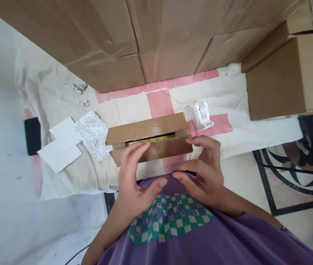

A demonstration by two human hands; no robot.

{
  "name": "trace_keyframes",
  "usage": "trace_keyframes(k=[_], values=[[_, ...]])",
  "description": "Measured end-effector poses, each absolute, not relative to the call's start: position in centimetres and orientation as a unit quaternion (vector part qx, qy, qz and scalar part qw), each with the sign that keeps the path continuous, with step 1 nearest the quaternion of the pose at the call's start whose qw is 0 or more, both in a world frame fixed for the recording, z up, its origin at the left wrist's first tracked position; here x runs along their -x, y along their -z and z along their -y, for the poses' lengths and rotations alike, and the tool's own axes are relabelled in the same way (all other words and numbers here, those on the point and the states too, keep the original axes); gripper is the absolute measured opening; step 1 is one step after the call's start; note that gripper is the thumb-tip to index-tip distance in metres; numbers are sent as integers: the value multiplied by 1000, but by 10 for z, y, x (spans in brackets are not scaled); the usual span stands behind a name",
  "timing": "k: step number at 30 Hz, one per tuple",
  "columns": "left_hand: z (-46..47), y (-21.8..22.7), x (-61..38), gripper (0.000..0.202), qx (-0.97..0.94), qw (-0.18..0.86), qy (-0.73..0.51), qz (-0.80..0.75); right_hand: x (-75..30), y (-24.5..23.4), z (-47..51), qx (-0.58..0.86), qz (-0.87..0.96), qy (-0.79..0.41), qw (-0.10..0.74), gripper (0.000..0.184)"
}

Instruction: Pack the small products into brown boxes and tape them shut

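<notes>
A small long cardboard box point(156, 125) lies in front of me with its top flaps partly raised. Through the gap between them shows something yellow point(160, 138) with a dark edge. My left hand point(134, 180) is open at the box's front left, its fingertips against or just over the front flap and its thumb held well apart. At the right end, the index fingertip of my right hand point(206, 171) reaches the box corner. Its other fingers are bent, with a space between them and nothing visible inside. Whether either hand presses on the cardboard, I cannot tell.
A white tape dispenser point(200, 115) stands right of the box. To the left lie a sheet of small printed labels point(92, 134), white papers point(62, 147), a black phone point(32, 136) and crumpled scraps point(79, 88). Large cartons point(167, 40) wall off the back; another carton point(277, 77) stands right.
</notes>
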State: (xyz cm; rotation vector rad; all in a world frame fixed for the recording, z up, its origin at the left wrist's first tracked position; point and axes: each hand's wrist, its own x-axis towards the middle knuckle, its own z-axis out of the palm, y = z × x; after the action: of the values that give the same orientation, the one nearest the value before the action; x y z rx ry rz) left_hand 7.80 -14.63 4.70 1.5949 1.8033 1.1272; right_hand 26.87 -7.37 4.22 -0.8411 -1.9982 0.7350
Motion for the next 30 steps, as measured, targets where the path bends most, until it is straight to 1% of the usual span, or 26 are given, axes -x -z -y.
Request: trace_keyframes(k=[1, 2, 3, 4, 5, 6, 8, 9, 10, 11, 12, 14, 16, 17, 19, 22, 26, 27, 30], values=[[146, -48, -79, 65, -568, 287, -414, -651, -267, -42, 76, 327, 805, -288, 403, 4], [146, -50, -80, 57, -556, 315, -418, -646, -265, -42, 78, 321, 815, -285, 390, 4], [147, -51, -80, 44, -556, 317, -424, -641, -263, -43, 79, 318, 824, -283, 374, 4], [149, -53, -78, 29, -570, 287, -432, -637, -262, -44, 80, 317, 832, -280, 360, 4], [152, -55, -76, 17, -599, 230, -431, -634, -260, -44, 80, 323, 836, -278, 346, 5], [156, -58, -73, 12, -642, 163, -418, -621, -259, -45, 79, 337, 835, -274, 338, 8], [163, -65, -67, 17, -722, 32, -385, -574, -255, -46, 72, 376, 822, -248, 349, 19], [165, -67, -64, 19, -741, -7, -374, -557, -253, -46, 66, 393, 816, -220, 363, 27], [166, -70, -61, 18, -745, -22, -374, -552, -251, -45, 61, 404, 815, -188, 371, 34], [165, -71, -58, 16, -734, -18, -386, -559, -250, -44, 54, 403, 825, -159, 363, 40], [162, -71, -56, 15, -708, -2, -402, -580, -248, -42, 48, 390, 845, -140, 336, 43], [153, -68, -47, 15, -657, 61, -393, -641, -244, -36, 38, 344, 895, -138, 248, 44], [140, -61, -36, 11, -627, 128, -350, -684, -241, -28, 31, 299, 925, -156, 177, 41], [134, -57, -30, 6, -622, 152, -321, -698, -240, -25, 29, 287, 930, -159, 165, 40], [124, -50, -19, 3, -624, 169, -280, -709, -239, -20, 28, 279, 932, -158, 169, 40], [115, -44, -10, 8, -627, 177, -250, -716, -238, -17, 28, 281, 929, -153, 185, 39], [113, -42, -7, 24, -616, 182, -200, -740, -239, -18, 28, 287, 926, -157, 188, 40], [114, -42, -7, 31, -611, 180, -192, -747, -239, -18, 28, 287, 926, -157, 189, 41], [113, -38, -4, 64, -598, 184, -197, -755, -238, -18, 27, 286, 926, -150, 195, 40]])
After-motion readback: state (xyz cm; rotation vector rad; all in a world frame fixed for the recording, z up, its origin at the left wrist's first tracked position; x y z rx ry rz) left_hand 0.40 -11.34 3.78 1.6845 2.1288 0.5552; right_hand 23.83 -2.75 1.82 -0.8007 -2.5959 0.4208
